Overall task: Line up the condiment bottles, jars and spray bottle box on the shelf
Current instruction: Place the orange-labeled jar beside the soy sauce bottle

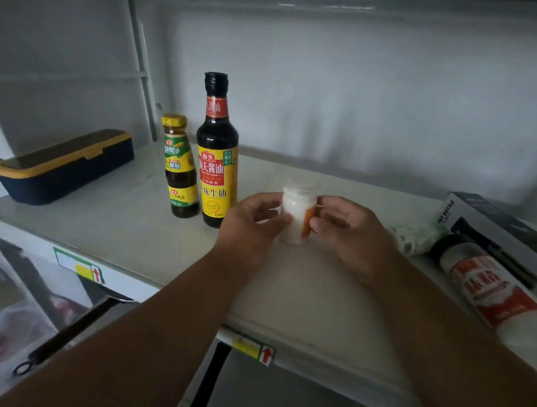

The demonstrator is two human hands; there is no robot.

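- both hands, left [250,224] and right [348,229], clasp a white jar [296,216] standing upright on the shelf [138,223].
- soy bottle [217,152] at the jar's 10 o'clock, sauce bottle [180,166] just left of it.
- box [497,229] at 3 o'clock, two jars lying beside it.

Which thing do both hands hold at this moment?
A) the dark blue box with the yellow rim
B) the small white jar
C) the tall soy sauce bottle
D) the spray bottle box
B: the fingers of the left hand and the right hand grip the small white jar from both sides, upright on the shelf.
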